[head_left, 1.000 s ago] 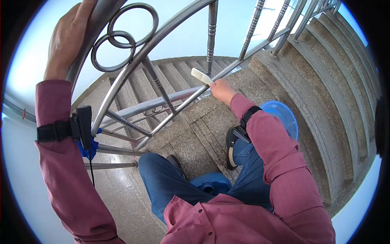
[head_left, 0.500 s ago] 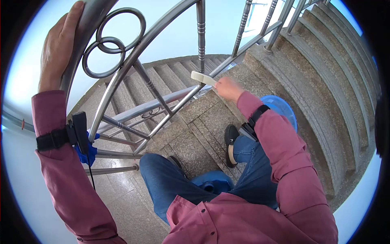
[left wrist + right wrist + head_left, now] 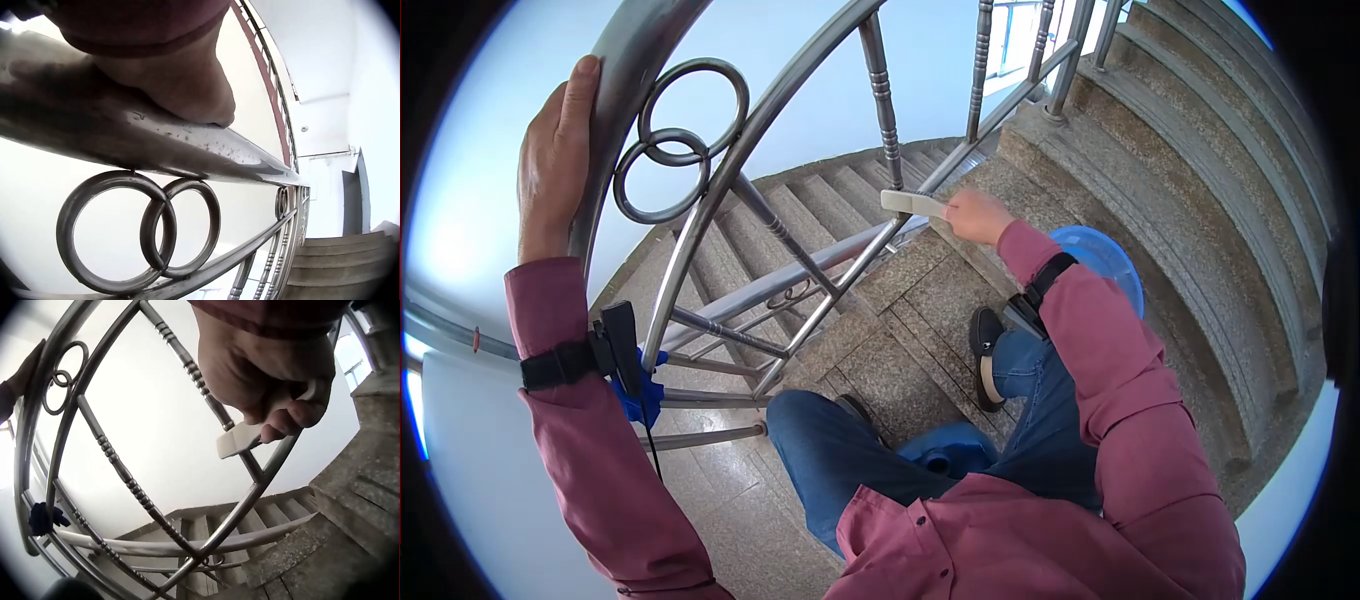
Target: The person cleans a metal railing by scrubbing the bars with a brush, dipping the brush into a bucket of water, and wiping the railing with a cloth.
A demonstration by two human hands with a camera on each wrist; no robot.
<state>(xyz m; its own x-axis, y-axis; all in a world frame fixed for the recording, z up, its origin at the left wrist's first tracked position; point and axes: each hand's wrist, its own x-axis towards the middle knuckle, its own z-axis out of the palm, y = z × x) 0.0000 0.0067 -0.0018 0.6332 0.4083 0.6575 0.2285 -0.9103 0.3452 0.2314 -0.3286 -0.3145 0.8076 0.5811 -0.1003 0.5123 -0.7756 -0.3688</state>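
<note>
My left hand rests on the wide metal handrail; a long finger lies along it, and in the left wrist view the hand lies on top of the handrail. My right hand grips a flat, pale tool by its handle. The tool's broad end is by the foot of a ridged baluster, over the lower rail. In the right wrist view, curled fingers hold the pale tool in front of the bars. Whether it touches metal, I cannot tell.
Two joined metal rings sit under the handrail. Curved stone steps rise at the right, with a blue basin beside my right forearm. A blue container stands between my legs. Blue cloth or glove hangs at the railing.
The pale tool has turned from slanting to nearly level, and my right hand has shifted slightly along the lower rail. My left hand stays beside the rings while the view has shifted.
</note>
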